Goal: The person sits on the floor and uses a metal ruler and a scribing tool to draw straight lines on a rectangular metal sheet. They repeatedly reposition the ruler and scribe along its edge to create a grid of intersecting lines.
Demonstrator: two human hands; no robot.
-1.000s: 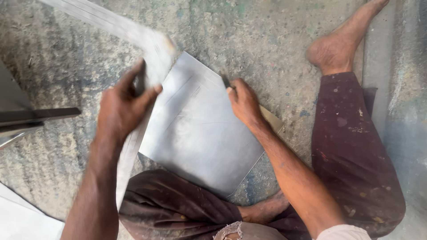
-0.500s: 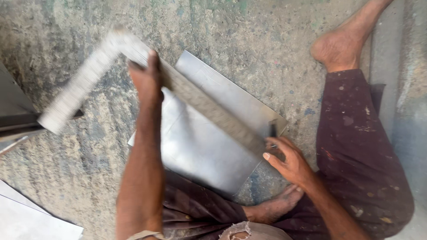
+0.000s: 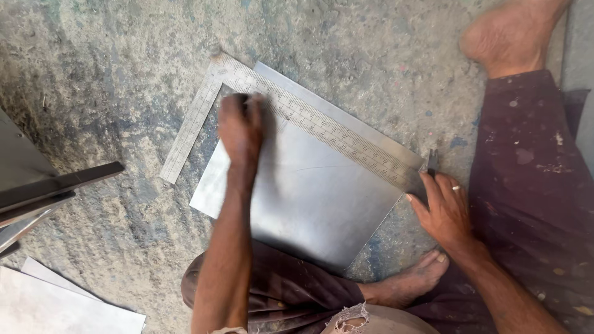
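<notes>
A square sheet of grey metal (image 3: 309,198) lies flat on the concrete floor between my legs. An L-shaped steel square ruler (image 3: 322,127) rests along the sheet's far edge, its short arm hanging off the left side. My left hand (image 3: 240,131) presses down with closed fingers on the ruler's long arm near the corner. My right hand (image 3: 442,210) rests at the sheet's right corner on the ruler's end, gripping a small dark pointed tool (image 3: 432,162).
Dark metal bars and strips (image 3: 55,185) jut in from the left edge. Pale metal sheets (image 3: 62,303) lie at the bottom left. My bare feet (image 3: 507,34) and maroon trouser legs (image 3: 538,161) frame the right and bottom.
The ruler, earlier held up in my left hand, now lies flat along the sheet's far edge. My left hand has dropped onto it and my right hand has moved to the right corner.
</notes>
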